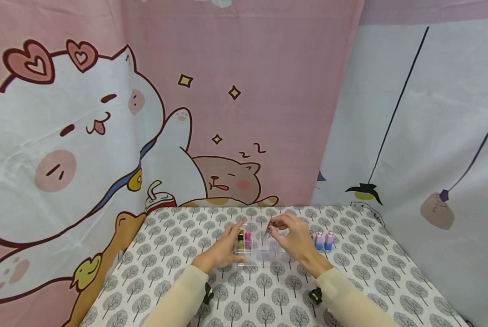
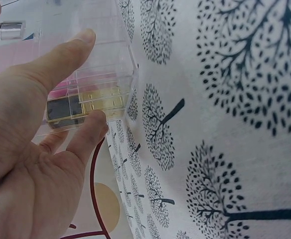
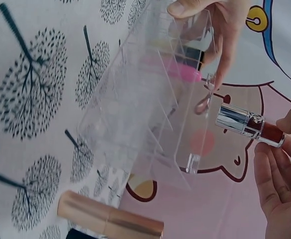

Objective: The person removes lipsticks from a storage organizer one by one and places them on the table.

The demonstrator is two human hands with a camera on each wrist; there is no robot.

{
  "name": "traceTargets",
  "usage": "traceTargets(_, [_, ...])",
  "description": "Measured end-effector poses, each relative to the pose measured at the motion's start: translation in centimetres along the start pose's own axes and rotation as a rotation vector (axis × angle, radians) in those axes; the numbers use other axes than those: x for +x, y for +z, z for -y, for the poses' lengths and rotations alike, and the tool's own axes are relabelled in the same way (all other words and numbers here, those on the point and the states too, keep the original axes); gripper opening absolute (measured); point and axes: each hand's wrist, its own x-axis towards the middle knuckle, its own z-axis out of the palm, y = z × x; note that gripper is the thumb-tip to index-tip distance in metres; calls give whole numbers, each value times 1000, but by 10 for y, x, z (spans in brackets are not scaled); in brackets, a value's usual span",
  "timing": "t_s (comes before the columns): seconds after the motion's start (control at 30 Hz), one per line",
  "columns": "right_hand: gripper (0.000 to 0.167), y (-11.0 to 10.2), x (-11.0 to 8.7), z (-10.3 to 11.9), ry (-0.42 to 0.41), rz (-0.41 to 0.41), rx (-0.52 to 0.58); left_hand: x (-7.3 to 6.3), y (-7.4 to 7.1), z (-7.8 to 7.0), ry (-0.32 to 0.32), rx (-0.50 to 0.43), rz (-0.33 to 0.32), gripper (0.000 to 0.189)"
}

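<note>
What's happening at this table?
A person is handling small cosmetic-looking tubes at a clear plastic compartment box. The left hand grips one end of the box, which holds a black-and-gold tube and a bright pink tube. The right hand pinches a dark red tube with a shiny silver cap, held near the box but not in it. Pink-and-blue tubes stand on the tree-print tablecloth, beyond the right hand.

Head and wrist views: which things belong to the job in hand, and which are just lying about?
Apparently in the job:
left hand, holding the clear organizer
right hand, holding the silver-capped red tube
black-and-gold item and pink tube, inside it

Lying about, perhaps awaiting use:
two pink-and-blue tubes
gold-coloured tube
</note>
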Motion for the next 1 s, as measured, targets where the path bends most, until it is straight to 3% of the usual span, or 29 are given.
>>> traceTargets(0.7, [28,-45,-10,-21,-41,-37,-76,-1,1,2,-30,-5,6,131])
traceTargets(1.0, [28,-58,-13,-28,8,-36,-112,-1,1,-1,-23,-6,3,129])
